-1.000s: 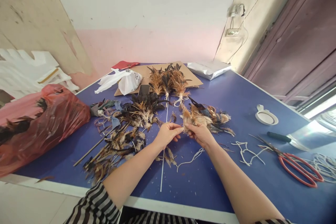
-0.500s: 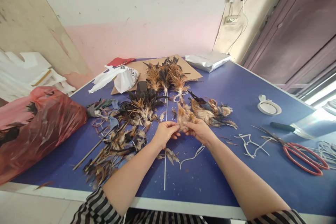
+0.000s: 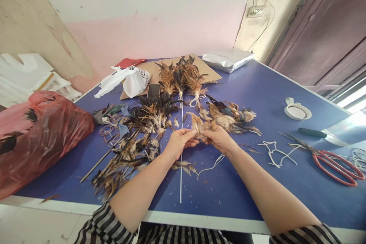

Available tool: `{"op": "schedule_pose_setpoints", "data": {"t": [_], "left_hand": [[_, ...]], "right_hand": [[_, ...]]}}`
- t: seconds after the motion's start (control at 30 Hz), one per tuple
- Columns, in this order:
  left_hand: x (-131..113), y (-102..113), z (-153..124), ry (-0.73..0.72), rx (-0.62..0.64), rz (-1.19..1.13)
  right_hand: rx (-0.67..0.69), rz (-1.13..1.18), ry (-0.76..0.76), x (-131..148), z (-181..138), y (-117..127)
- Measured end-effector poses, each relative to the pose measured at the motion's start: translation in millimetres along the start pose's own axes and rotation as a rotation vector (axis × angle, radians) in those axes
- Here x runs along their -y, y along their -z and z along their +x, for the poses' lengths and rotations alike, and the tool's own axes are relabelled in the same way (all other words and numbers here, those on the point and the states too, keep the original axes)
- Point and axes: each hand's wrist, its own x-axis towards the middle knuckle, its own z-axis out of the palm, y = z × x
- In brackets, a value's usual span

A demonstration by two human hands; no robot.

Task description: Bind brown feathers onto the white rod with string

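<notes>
My left hand [image 3: 183, 143] and my right hand [image 3: 217, 139] meet over the middle of the blue table, thumbs pinching a small tuft of light-brown feathers [image 3: 197, 124]. The fingers of both hands are closed around the tuft's lower end, which they hide. Below my right hand a white string [image 3: 211, 167] trails on the table. A heap of tan and dark feathers [image 3: 228, 120] lies just beyond my right hand. Left of my left hand spreads a bigger heap of black and brown feathers [image 3: 153, 110]. Loose feathers [image 3: 185, 166] lie underneath the hands.
Tied brown feather bundles [image 3: 196, 80] rest on cardboard [image 3: 210, 74] at the back. Red-handled scissors [image 3: 337, 166], a dark-handled knife [image 3: 313, 132], a tape roll [image 3: 297, 111] and cut string [image 3: 276, 156] lie right. A red plastic bag [image 3: 57, 133] bulges at the left, a phone [image 3: 153, 90] behind the feathers.
The view has tilted and shifted slightly. Both hands keep their pinch on the feather tuft, with only small finger movement.
</notes>
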Motion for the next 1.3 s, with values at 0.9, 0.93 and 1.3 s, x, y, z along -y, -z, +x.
{"op": "schedule_pose_setpoints", "data": {"t": [0.9, 0.93, 1.3], "left_hand": [[5.5, -3.7, -4.6, -0.081, 0.034, 0.080], [5.5, -3.4, -4.3, -0.085, 0.032, 0.087], [7.5, -3.8, -2.4, -0.086, 0.054, 0.181]], "right_hand": [[-0.042, -0.148, 0.028, -0.2, -1.2, -5.1], [-0.028, -0.139, 0.030, 0.0, -1.3, -5.0], [0.031, -0.069, -0.030, 0.1, -0.3, -0.5]]}}
